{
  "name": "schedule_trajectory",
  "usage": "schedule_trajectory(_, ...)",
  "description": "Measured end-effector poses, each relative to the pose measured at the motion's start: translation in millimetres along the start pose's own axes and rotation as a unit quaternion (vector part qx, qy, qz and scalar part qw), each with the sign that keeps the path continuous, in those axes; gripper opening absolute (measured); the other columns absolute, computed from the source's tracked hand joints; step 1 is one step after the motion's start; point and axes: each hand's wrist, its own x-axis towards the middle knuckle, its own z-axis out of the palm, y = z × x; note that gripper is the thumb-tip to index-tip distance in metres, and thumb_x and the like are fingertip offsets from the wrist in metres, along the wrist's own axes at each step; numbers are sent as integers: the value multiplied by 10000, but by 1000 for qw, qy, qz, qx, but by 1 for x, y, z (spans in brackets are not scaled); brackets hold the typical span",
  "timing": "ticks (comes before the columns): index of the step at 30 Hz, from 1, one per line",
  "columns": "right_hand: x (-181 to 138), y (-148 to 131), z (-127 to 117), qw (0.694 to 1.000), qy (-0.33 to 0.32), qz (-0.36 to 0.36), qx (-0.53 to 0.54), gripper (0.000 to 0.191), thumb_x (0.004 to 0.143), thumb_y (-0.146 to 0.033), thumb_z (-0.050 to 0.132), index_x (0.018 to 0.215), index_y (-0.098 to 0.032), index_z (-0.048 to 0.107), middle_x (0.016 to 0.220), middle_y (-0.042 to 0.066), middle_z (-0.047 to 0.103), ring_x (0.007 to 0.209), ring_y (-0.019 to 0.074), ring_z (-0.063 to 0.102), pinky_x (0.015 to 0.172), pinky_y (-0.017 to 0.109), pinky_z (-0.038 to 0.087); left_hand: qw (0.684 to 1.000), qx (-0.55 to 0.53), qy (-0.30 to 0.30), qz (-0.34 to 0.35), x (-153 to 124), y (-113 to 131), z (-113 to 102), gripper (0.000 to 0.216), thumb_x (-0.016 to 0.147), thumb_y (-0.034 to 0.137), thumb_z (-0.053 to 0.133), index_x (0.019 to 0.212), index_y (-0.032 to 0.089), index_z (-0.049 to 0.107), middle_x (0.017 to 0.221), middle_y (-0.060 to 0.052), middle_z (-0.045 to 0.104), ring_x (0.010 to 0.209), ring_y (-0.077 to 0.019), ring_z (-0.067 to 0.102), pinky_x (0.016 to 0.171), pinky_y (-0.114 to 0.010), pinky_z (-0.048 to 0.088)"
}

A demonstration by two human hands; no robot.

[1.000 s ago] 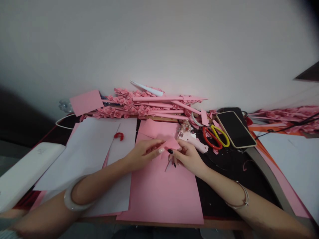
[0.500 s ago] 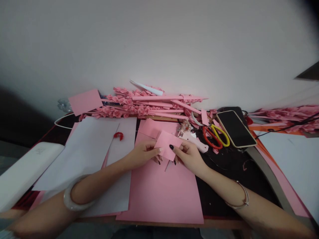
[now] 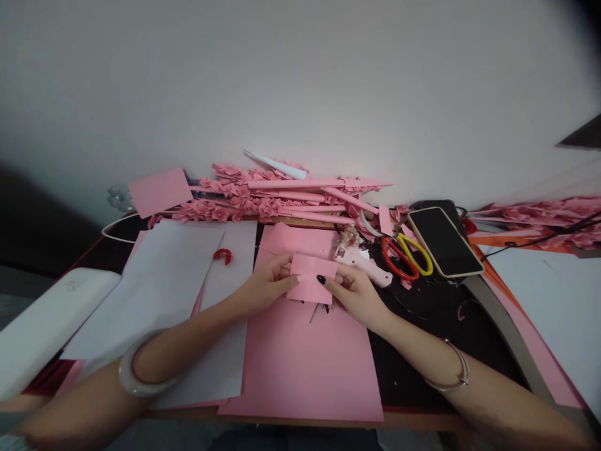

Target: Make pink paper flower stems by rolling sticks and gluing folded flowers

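Jointly, left hand (image 3: 268,286) and right hand (image 3: 359,293) are pinching a pink square (image 3: 310,280)

The pink square is spanning the gap between both hands, above a large pink sheet (image 3: 305,369). The left grip is pinching its left edge, thumb on the face and fingers behind; the right grip is doing likewise at the right edge, a black thumbnail showing against the paper. A thin rod (image 3: 313,314) is poking out below, near the right hand; most of it is hidden. Just beyond that hand, a glue gun (image 3: 373,272) is resting on the dark worktop (image 3: 422,351), with scissors (image 3: 414,270) and a phone (image 3: 444,242) lying farther right. White sheets (image 3: 136,288) are lying under the left forearm, a red curl (image 3: 228,255) sitting on top. Along the wall (image 3: 300,75), pink paper flowers (image 3: 225,210) are lying heaped.
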Motion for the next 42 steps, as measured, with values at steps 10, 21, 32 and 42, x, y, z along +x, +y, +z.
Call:
schedule_trajectory(10,2,9,-8,987,-39,23,151,230,783,-237,610,992,-194,696,765,28,680,446,90,552,424,222,455,987,-157,-26,-3,-1,2,0,114,800,183,560,890,200,494,625,52,478,535,-66,469,559,-208,488)
schedule_trajectory(21,5,4,-11,971,-79,40,221,304,795,-326,526,906,-129,731,684,66,681,487,116,559,455,234,482,968,-234,-31,-80,1,1,-2,155,758,294,542,789,144,520,657,-16,609,604,-164,658,555,-263,530)
schedule_trajectory(32,8,1,-6,993,-30,55,102,270,772,-284,650,1003,-144,653,623,-4,661,396,83,580,383,189,482,999,-29,23,-11,1,0,2,251,757,210,607,995,147,561,822,-14,613,672,-105,616,646,-272,561)
schedule_trajectory(42,8,1,-4,991,-42,76,101,278,778,-260,643,1033,-159,686,640,14,684,523,125,670,493,222,563,999,30,33,9,0,-1,3,258,814,284,559,1009,134,636,961,-67,629,737,-135,626,619,-267,584)
